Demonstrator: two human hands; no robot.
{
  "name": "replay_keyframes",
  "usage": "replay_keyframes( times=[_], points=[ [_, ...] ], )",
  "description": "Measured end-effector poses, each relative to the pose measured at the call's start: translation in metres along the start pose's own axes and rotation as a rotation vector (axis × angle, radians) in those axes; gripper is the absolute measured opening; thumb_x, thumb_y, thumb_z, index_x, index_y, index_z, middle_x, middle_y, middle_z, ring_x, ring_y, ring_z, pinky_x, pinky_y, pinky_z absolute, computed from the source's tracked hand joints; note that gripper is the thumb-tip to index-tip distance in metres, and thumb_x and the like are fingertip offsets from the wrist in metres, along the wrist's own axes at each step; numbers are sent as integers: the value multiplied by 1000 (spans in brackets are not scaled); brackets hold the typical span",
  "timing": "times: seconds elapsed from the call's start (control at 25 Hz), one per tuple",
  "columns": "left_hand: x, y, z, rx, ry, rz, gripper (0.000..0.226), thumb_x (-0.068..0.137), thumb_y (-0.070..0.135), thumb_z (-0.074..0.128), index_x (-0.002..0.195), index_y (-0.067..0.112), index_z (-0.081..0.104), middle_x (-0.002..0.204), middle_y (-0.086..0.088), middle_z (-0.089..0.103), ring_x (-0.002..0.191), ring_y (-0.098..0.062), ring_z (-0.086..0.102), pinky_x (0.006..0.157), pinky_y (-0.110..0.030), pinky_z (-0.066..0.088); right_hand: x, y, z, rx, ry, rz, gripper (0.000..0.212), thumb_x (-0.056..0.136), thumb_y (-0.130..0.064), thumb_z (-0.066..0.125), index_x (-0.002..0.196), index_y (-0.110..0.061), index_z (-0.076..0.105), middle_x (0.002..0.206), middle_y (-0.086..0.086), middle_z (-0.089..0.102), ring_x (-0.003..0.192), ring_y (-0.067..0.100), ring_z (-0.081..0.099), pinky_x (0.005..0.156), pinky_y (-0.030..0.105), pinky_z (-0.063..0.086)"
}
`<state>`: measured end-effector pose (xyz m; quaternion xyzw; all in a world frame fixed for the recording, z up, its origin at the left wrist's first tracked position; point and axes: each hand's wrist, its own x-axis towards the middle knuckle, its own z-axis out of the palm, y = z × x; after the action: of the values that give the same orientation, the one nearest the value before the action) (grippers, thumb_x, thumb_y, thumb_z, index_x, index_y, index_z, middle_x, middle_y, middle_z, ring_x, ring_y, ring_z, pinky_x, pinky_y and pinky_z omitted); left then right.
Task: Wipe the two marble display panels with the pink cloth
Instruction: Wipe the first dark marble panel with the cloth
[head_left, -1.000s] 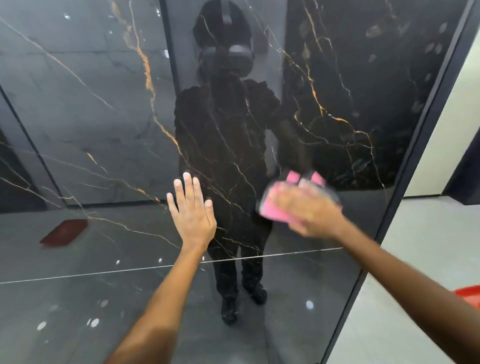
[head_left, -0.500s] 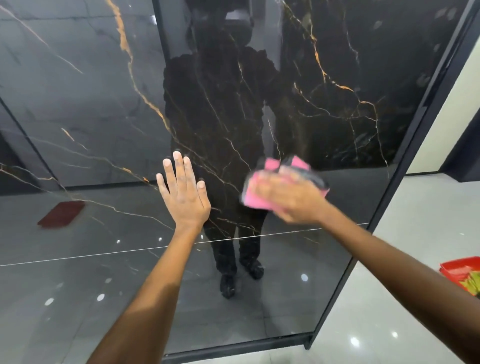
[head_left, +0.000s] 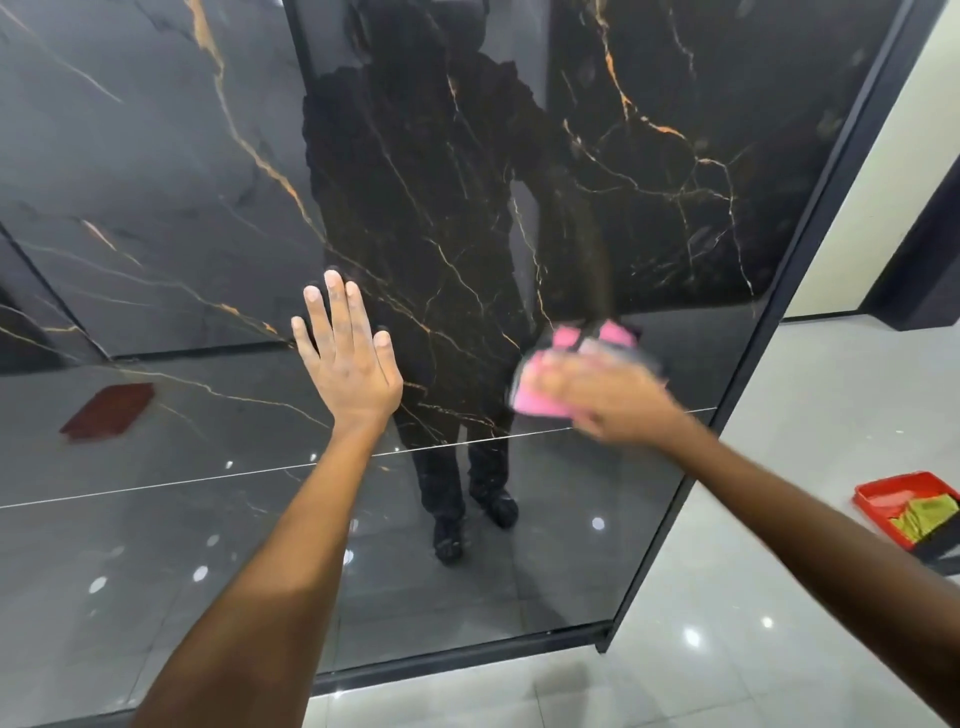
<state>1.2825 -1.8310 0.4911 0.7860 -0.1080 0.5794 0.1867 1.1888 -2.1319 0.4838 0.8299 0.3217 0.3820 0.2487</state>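
Observation:
A tall glossy black marble panel (head_left: 649, 171) with gold veins stands in front of me in a dark frame. My left hand (head_left: 347, 353) lies flat on its surface, fingers straight and pointing up. To its right, my right hand (head_left: 602, 402) presses the pink cloth (head_left: 545, 395) against the panel at about the same height; hand and cloth are blurred by motion. The panel mirrors the cloth and a dark standing figure. I cannot pick out a second panel for certain.
The panel's dark frame edge (head_left: 810, 270) runs down the right side to the pale tiled floor (head_left: 727, 649). A red tray (head_left: 904, 501) holding a yellow-green cloth lies on the floor at far right. A dark doorway (head_left: 930, 249) opens beyond.
My right hand with the pink cloth swept left and then back to the right across the panel. The view has tipped down, showing the panel's bottom edge and the red tray.

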Motion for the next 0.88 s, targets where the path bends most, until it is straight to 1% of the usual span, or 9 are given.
replay_keyframes(
  times=[0.16, 0.24, 0.32, 0.44, 0.48, 0.6, 0.68, 0.76, 0.88],
  points=[
    [1, 29, -12, -140, -18, -205, 56, 96, 15, 39, 150, 3, 28, 157, -19, 26, 146, -34, 12, 120, -39, -7, 49, 59, -33, 86, 378, 1126, 81, 80, -24, 55, 152, -8, 22, 158, 15, 24, 145, 33, 18, 119, 44, 2],
    [-4, 70, -17, -284, -57, -345, 59, 93, 14, 42, 150, 2, 29, 159, -20, 19, 148, -31, 7, 118, -39, -10, 28, 1, -1, 3, 216, 1059, 87, 83, -30, 60, 152, -6, 13, 157, 20, 16, 145, 34, 14, 117, 52, 8],
    [-11, 107, -12, -328, -158, -255, 60, 94, 18, 39, 151, 4, 26, 160, -17, 17, 148, -27, 4, 118, -39, -12, -22, -64, 30, 44, 4, 679, 100, 82, -27, 68, 156, -11, 2, 161, 12, 3, 149, 29, 0, 117, 52, 3],
    [-19, 116, 12, -205, -223, -72, 60, 97, 27, 35, 153, 11, 18, 160, -9, 16, 146, -31, 6, 118, -51, 2, -60, -30, 27, -52, -55, 353, 82, 85, -21, 55, 155, -18, 14, 162, 4, 10, 150, 21, 2, 119, 46, 0],
    [-23, 112, 20, -163, -190, -51, 59, 99, 28, 33, 154, 12, 15, 161, -8, 12, 147, -32, 6, 116, -55, 7, -52, 3, 16, -77, 29, 409, 77, 84, -20, 53, 153, -16, 20, 158, 7, 19, 149, 23, 7, 119, 46, 2],
    [-28, 106, 31, -143, -70, -12, 56, 106, 34, 17, 157, 17, -1, 164, 3, -11, 150, -23, -12, 119, -49, -1, -18, 108, -27, 43, 385, 1015, 69, 89, -23, 47, 152, -7, 24, 156, 18, 26, 146, 30, 15, 120, 39, 2],
    [-31, 107, 35, -177, -24, 4, 55, 106, 34, 14, 156, 17, -1, 163, 5, -13, 150, -20, -13, 119, -47, -4, -19, 110, -17, 180, 585, 1344, 65, 92, -27, 47, 150, -5, 28, 157, 17, 26, 146, 30, 19, 120, 36, 4],
    [-32, 106, 40, -168, -4, 21, 55, 106, 34, 14, 156, 16, 1, 163, 5, -11, 150, -21, -12, 119, -47, -3, -45, 56, 17, 190, 556, 1537, 63, 98, -32, 42, 151, -4, 23, 158, 16, 21, 147, 31, 18, 121, 43, 10],
    [-33, 106, 41, -137, 7, 22, 55, 106, 33, 14, 156, 15, 3, 164, 4, -9, 150, -21, -11, 119, -48, -2, -65, -46, 39, 397, 253, 1715, 65, 97, -30, 41, 151, -2, 19, 159, 20, 15, 144, 41, 21, 118, 48, 18]
  ],
)
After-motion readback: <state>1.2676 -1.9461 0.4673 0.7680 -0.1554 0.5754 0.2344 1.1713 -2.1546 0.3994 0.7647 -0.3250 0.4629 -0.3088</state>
